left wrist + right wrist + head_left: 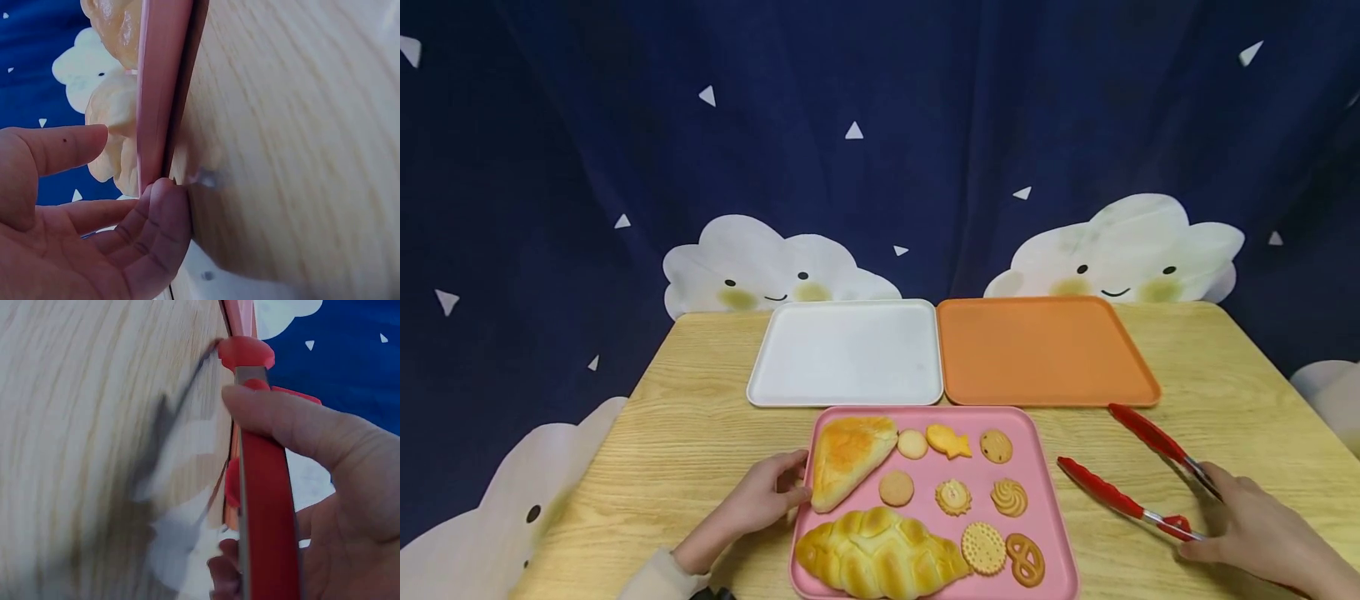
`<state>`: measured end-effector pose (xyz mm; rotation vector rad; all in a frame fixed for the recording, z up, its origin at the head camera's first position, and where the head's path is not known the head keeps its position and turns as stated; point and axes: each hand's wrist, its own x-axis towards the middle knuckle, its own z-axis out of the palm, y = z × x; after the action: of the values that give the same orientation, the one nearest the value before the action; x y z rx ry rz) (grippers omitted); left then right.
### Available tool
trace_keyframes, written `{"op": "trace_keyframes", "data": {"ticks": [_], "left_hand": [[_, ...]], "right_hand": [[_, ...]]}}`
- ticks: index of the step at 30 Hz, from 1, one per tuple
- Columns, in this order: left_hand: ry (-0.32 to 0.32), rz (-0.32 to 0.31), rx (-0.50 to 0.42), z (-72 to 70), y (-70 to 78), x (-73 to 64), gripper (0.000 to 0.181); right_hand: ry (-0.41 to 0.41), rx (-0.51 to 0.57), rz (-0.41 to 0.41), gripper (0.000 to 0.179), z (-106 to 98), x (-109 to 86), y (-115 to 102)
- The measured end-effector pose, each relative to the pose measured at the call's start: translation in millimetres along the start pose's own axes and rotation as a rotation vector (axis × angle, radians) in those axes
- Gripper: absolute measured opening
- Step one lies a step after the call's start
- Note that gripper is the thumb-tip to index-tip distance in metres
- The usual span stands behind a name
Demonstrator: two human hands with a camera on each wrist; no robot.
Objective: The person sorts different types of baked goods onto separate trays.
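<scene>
A pink tray (pixel 1052 533) lies at the front of the table. It bears a triangular bread (pixel 850 458), a plaited loaf (pixel 880 554) and several small biscuits, including a fish-shaped biscuit (pixel 948 441) and a pretzel (pixel 1025 560). At the tray's left edge is my left hand (pixel 767 496); in the left wrist view its fingertips (pixel 164 190) touch the tray's side, while the thumb points toward the rim. My right hand (pixel 1262 529) holds red-and-silver tongs (pixel 1101 489), their arms spread apart, right of the tray. In the right wrist view the thumb presses along the tongs' handle (pixel 269 487).
Behind the pink tray, a white tray (pixel 850 354) and an orange tray (pixel 1048 350) stand side by side with bare surfaces. The wooden table (pixel 700 400) ends at a dark blue curtain (pixel 887 67) printed with clouds and small triangles.
</scene>
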<state>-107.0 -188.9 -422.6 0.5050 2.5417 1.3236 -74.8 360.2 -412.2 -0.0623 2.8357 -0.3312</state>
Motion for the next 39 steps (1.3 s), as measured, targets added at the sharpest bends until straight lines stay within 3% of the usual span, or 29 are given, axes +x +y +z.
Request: {"op": "trace_keyframes", "data": {"ticks": [4, 9, 15, 22, 34, 39], "left_hand": [[0.013, 0.004, 0.018, 0.2, 0.8, -0.4, 0.052], [0.041, 0.024, 0.076, 0.6, 2.0, -1.3, 0.047], [0.016, -0.012, 0.055, 2.3, -0.3, -1.6, 0.048], [0.035, 0.015, 0.046, 1.7, -0.8, -1.5, 0.048], [0.033, 0.016, 0.058, 0.9, 0.4, -0.6, 0.047], [0.019, -0.027, 0.061, 1.6, 0.6, 0.0, 0.049]], "right_hand": [[0.041, 0.003, 0.0, 0.105, -2, -1.9, 3], [0.163, 0.033, -0.018, 0.103, -6, -3.6, 2], [0.254, 0.037, -0.014, 0.108, -10, -2.6, -7], [0.445, 0.03, -0.21, 0.082, -13, -2.3, -27], [0.397, -0.004, -0.364, 0.095, -30, 20.3, -66], [0.365, -0.047, -0.386, 0.095, -30, 31.1, -81]]}}
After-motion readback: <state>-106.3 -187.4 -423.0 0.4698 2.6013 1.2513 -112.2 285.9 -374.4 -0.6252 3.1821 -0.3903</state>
